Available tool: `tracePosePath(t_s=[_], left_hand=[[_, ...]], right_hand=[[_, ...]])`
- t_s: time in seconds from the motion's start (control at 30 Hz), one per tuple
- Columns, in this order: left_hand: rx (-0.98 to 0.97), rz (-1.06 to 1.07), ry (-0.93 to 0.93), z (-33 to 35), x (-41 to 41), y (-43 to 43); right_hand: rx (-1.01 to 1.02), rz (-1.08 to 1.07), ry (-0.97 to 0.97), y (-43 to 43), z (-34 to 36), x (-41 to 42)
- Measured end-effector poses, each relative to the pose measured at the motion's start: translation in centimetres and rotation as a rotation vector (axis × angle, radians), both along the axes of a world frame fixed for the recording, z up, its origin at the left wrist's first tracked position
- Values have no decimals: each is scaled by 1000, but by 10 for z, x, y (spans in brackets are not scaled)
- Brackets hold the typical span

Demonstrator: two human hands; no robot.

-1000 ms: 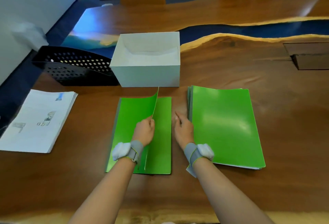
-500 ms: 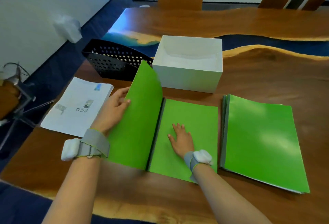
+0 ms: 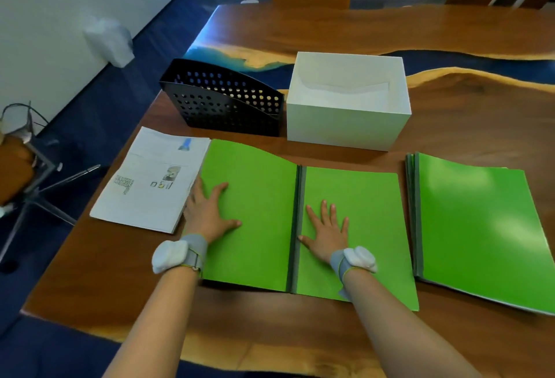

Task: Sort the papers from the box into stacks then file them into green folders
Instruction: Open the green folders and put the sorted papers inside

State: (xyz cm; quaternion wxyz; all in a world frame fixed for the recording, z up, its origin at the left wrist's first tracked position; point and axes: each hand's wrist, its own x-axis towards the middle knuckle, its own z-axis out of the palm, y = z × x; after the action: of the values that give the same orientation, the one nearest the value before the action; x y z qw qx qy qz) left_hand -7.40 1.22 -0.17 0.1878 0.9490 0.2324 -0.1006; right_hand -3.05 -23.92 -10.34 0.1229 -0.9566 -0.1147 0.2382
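White printed papers (image 3: 150,179) lie in one stack at the left of the surface (image 3: 105,272), just beside the open green folder (image 3: 261,173), likely so they can be slid straight in. The left grip (image 3: 208,212), a bare hand, lies flat on the opened cover with its fingers straight and spread. It holds nothing and only presses. Whether its outer edge touches the stack I cannot tell. The folder is spread in front of the person, its grey spine in the middle. The right grip (image 3: 327,233) also lies flat on the right leaf just beside the spine, fingers straight, holding nothing. The two palms seem meant to stop the springy covers from closing. Further right, apart, closed green folders (image 3: 480,227) wait in a pile. Behind stand a black file rack (image 3: 222,98) and the white box (image 3: 348,119), whose contents I cannot make out.

Half a second ago the cover stood raised against the left fingers. Now it is down, though its far edge bows up. The right grip keeps its place on the leaf. A second ago the cover was only pinched at its edge and barely parted.
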Motion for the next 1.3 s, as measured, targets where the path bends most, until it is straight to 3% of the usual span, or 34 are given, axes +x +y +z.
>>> tracePosePath(t_s=[0.2, 0.33, 0.47, 0.67, 0.87, 1.3], left_hand=[[-154, -70, 131, -33, -1, -12], [-138, -103, 154, -45, -2, -30], [-148, -41, 106, -47, 3, -34], [-142, 118, -90, -37, 14, -28], [-136, 247, -216, -25, 24, 24], [-131, 289, -147, -25, 37, 189]], right_hand=[[-20, 16, 36, 0, 6, 9], [-11, 37, 73, -3, 9, 11], [43, -13, 84, 2, 17, 11], [161, -36, -56, 16, 38, 21], [215, 46, -96, 68, 53, 25], [246, 100, -34, 244, 53, 18]])
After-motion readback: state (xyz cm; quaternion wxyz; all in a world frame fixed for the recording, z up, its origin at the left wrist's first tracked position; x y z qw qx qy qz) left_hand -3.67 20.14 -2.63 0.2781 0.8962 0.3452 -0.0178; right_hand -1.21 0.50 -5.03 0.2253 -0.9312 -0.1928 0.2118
